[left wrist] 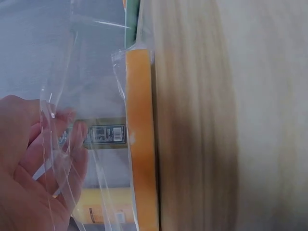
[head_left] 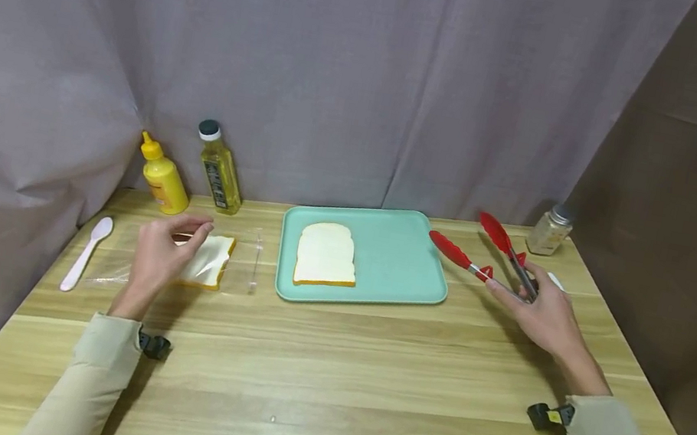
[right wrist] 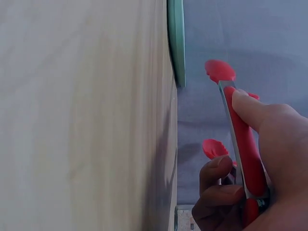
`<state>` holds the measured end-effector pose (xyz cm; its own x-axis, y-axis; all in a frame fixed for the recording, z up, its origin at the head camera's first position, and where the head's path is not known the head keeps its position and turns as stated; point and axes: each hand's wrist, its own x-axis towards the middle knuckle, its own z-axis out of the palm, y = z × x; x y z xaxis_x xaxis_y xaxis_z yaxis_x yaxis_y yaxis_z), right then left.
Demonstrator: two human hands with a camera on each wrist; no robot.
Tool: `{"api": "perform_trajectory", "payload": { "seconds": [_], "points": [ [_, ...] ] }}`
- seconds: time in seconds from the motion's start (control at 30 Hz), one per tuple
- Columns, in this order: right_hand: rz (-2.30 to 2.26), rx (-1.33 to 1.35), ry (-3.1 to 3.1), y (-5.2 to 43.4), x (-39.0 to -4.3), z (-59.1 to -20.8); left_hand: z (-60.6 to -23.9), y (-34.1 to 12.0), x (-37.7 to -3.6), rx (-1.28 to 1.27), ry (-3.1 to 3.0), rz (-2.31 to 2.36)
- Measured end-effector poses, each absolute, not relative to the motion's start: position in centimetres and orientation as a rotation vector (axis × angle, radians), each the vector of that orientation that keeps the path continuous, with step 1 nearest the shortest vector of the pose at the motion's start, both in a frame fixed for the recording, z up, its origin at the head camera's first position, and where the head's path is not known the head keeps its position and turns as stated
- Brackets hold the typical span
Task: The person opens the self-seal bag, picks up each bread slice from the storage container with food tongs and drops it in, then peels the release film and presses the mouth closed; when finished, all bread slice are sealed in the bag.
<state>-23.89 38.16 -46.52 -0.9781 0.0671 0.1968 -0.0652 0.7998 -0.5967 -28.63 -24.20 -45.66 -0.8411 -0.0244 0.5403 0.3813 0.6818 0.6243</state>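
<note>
head view: bagged bread in left grip, tongs in right grip, slice on tray

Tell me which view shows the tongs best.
The head view: the tongs show whole, red tips spread apart, held by the right hand beside the tray. The right wrist view shows only the tips and one arm from behind the fingers. The left wrist view shows none of them.

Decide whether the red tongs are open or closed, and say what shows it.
Open: the red tongs in the right hand have their two tips spread apart, with nothing between them.
</note>
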Motion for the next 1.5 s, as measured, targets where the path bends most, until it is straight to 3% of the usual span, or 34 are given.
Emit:
{"api": "perform_trajectory", "payload": {
  "seconds": [0.7, 1.5],
  "points": [
    [0.931, 0.034, -2.805, 38.3, -23.9, -46.6, -46.5, -24.2, -28.8, -0.338, -2.465, -1.069],
    [1.003, 0.357, -2.863, 27.7, -22.2, -46.0, -46.3, -24.1, -28.6, -0.332, -2.460, -1.053]
  ]
}}
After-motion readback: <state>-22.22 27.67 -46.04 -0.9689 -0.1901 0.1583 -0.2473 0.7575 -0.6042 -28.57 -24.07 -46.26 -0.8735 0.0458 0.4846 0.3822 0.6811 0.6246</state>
